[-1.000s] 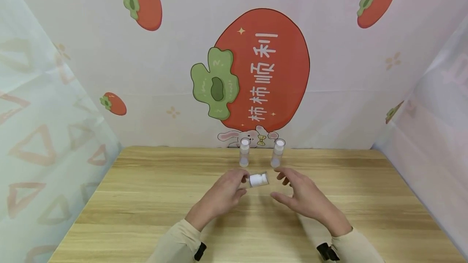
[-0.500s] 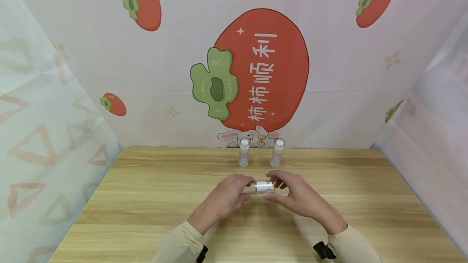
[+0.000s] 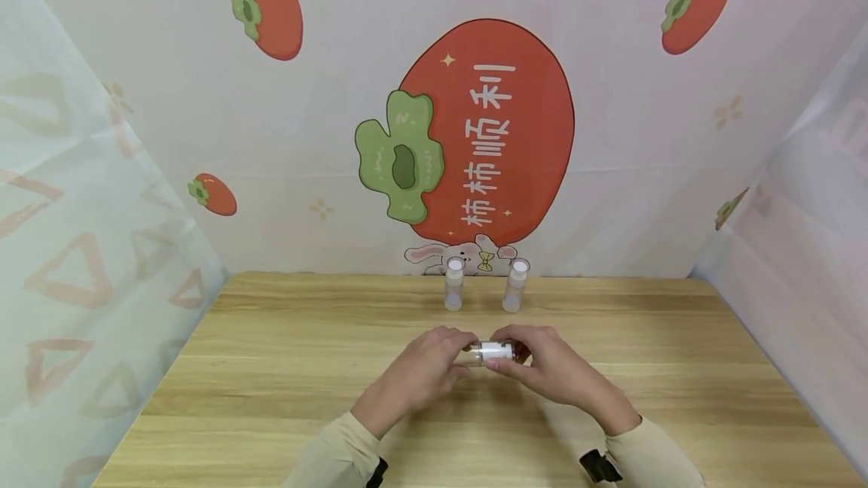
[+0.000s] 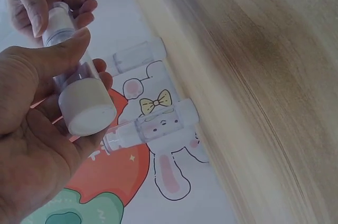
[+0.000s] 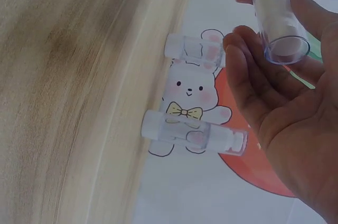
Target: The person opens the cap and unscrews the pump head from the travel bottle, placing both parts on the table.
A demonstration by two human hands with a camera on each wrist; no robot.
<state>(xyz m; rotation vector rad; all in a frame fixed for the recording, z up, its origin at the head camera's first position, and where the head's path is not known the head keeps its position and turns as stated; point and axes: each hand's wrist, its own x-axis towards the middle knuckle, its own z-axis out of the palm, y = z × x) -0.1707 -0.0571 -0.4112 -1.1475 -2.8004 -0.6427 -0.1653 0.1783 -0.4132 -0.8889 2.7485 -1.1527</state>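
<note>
A small clear pump bottle (image 3: 496,351) with a white base (image 4: 87,109) and a clear cap (image 5: 288,49) lies sideways between both hands, above the table. My left hand (image 3: 423,360) grips its body near the base, thumb across the near side, as the left wrist view shows. At the other end, my right hand (image 3: 552,364) has its thumb and a finger about the capped end, the white pump top visible through the cap. The right hand's remaining fingers (image 5: 243,71) stand off to the side, loosely bent.
Two similar clear bottles stand upright behind the hands, one at left (image 3: 453,286) and one at right (image 3: 515,286). The wooden table (image 3: 285,367) ends at a printed backdrop (image 3: 325,119) just behind them. Fabric walls flank both sides.
The right hand has come in from the right to the capped end of the bottle. Held by the left hand, the bottle has shifted slightly right and nearer to me.
</note>
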